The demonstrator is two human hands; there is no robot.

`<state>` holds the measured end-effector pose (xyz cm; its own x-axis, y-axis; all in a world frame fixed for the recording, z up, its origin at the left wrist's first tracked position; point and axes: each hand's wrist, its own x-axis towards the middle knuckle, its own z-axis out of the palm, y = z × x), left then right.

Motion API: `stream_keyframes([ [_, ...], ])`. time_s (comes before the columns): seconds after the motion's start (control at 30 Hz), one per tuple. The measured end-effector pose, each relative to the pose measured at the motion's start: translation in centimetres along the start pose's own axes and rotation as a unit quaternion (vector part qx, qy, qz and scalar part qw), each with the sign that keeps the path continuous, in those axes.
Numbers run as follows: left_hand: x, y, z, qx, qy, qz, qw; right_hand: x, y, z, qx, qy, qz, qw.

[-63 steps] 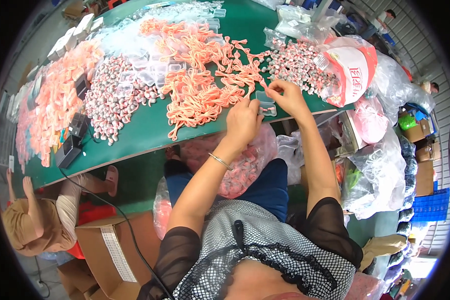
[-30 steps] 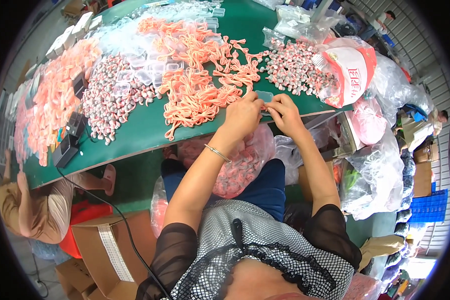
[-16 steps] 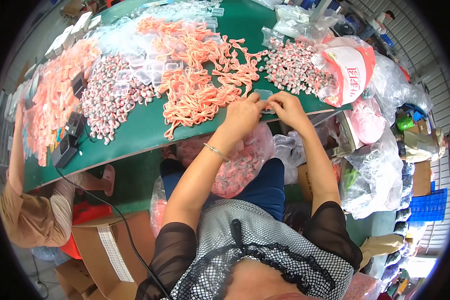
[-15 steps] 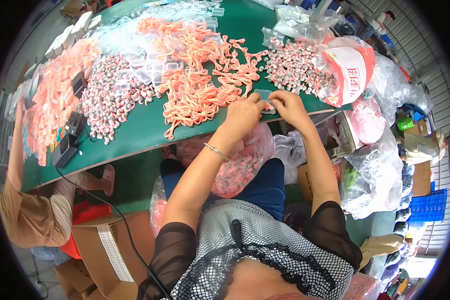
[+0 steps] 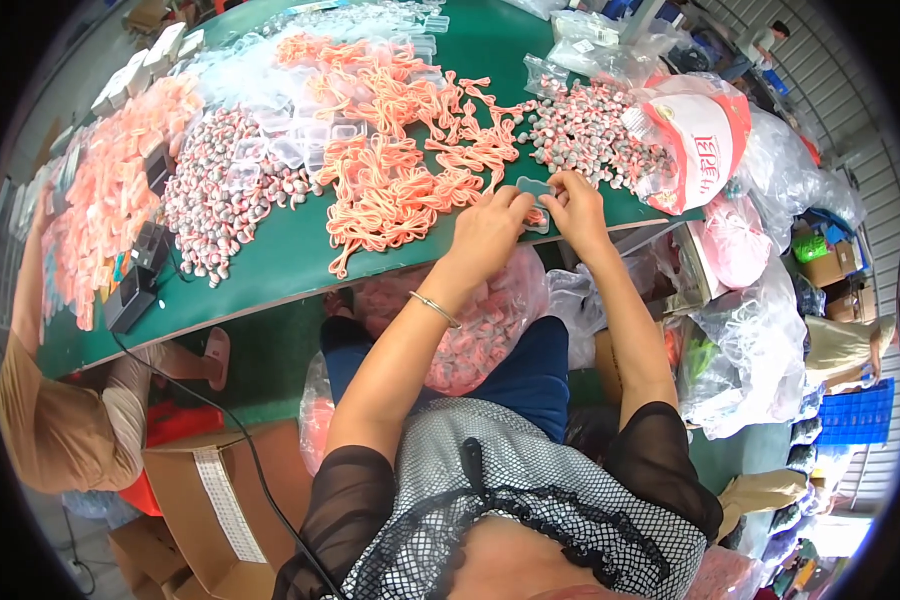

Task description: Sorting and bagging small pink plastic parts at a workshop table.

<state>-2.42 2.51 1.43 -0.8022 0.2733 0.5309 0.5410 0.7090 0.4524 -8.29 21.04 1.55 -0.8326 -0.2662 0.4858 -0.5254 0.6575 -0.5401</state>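
Observation:
At the table's front edge, a small clear plastic box (image 5: pixel 536 187) with its lid raised sits between my hands. Something pink and grey lies in its lower part, too small to make out. My left hand (image 5: pixel 487 226) has its fingers bent closed on the box's left side. From the right, my right hand (image 5: pixel 578 212) pinches the box's other side with thumb and fingers. Just left of them lies a heap of peach-coloured cord loops (image 5: pixel 385 195). Small round grey-and-pink pieces (image 5: pixel 590 135) are piled beyond my right hand.
More grey-and-pink pieces (image 5: pixel 225 190), clear boxes (image 5: pixel 315 140) and packed peach boxes (image 5: pixel 120 150) cover the green table's (image 5: pixel 300 250) left part. A black device (image 5: pixel 130 300) trails a cable. A printed bag (image 5: pixel 705 145) stands right. At far left, a co-worker's arm (image 5: pixel 30 270) reaches in.
My right hand has shifted slightly left and up, and my left fingers have moved a little along the box. At far left, the co-worker's arm has moved slightly.

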Motion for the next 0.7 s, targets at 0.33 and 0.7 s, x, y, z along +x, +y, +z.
stream_keyframes([
  [0.33, -0.2, 0.3, -0.1, -0.076, 0.009, -0.056, 0.995, -1.9, -0.8, 0.3, 0.014, 0.065, -0.029, 0.997],
  [0.7, -0.3, -1.0, 0.4, -0.123, 0.029, -0.058, 0.990, -4.3, -2.5, 0.7, -0.011, 0.108, -0.168, 0.980],
])
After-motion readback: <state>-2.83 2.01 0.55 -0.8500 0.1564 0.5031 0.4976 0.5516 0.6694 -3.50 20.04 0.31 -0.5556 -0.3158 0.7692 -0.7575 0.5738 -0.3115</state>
